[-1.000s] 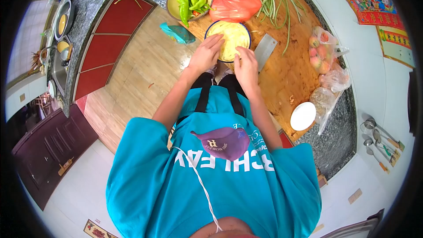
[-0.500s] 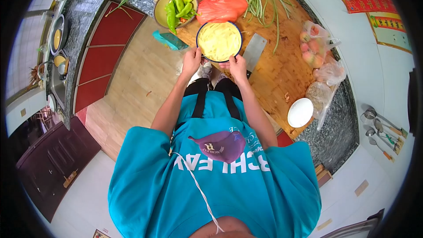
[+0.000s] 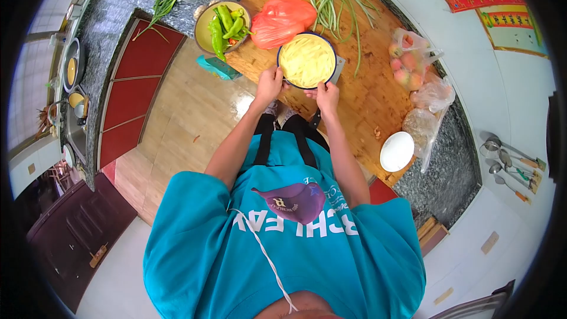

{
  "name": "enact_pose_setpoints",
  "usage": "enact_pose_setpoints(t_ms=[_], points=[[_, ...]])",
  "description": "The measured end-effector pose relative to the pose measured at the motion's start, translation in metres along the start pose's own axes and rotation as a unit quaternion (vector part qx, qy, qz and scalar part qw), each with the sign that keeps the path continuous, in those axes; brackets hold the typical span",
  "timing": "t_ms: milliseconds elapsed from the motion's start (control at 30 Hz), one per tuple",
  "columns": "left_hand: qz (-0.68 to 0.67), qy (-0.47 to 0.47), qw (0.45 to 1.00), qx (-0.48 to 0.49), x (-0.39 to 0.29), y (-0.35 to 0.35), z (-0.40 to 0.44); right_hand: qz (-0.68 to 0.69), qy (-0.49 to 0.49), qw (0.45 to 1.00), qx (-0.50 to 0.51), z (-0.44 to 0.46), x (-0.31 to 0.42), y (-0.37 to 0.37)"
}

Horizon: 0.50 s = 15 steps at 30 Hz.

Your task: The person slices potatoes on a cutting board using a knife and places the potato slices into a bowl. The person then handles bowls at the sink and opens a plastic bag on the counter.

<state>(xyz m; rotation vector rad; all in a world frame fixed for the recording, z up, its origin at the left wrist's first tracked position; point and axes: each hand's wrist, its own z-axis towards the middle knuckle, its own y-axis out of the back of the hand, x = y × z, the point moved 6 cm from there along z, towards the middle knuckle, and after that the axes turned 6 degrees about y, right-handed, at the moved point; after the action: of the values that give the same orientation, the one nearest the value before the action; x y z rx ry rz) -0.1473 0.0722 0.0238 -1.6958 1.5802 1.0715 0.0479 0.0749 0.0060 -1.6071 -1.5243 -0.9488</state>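
Note:
A round bowl with a dark blue rim (image 3: 307, 60), filled with pale yellow cut strips, is held between both hands over the wooden board. My left hand (image 3: 271, 82) grips its near left edge, and my right hand (image 3: 325, 97) its near right edge. Partly hidden beneath the bowl lies a cleaver (image 3: 339, 71), its blade showing to the right and its black handle toward me. Just beyond the bowl sits a red plastic bag (image 3: 283, 22). To its left, a bowl of green peppers (image 3: 228, 26) stands near the board's edge.
Long green beans (image 3: 339, 0) lie at the board's far side. Bagged fruit (image 3: 407, 62) and further plastic bags (image 3: 432, 95) line the right side. A white bowl (image 3: 397, 151) sits at the near right. A teal packet (image 3: 218, 67) shows below the counter edge.
Both hands have moved the bowl to the right, so it now covers much of the cleaver blade. The whole view has shifted slightly, and the other things keep their places.

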Motion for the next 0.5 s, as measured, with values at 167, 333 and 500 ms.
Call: enact_pose_setpoints(t_ms=[167,333,500], points=[[0.036,-0.013,0.998,0.045,-0.004,-0.028,0.027,0.023,-0.010,0.999,-0.042,0.008,0.003,0.025],[0.073,-0.032,0.994,0.074,-0.016,-0.062,0.046,0.001,0.010,0.995,-0.100,0.017,0.008,0.054],[0.115,-0.049,0.988,0.087,-0.045,-0.100,0.051,0.015,0.019,0.989,-0.144,0.024,0.014,0.086]])
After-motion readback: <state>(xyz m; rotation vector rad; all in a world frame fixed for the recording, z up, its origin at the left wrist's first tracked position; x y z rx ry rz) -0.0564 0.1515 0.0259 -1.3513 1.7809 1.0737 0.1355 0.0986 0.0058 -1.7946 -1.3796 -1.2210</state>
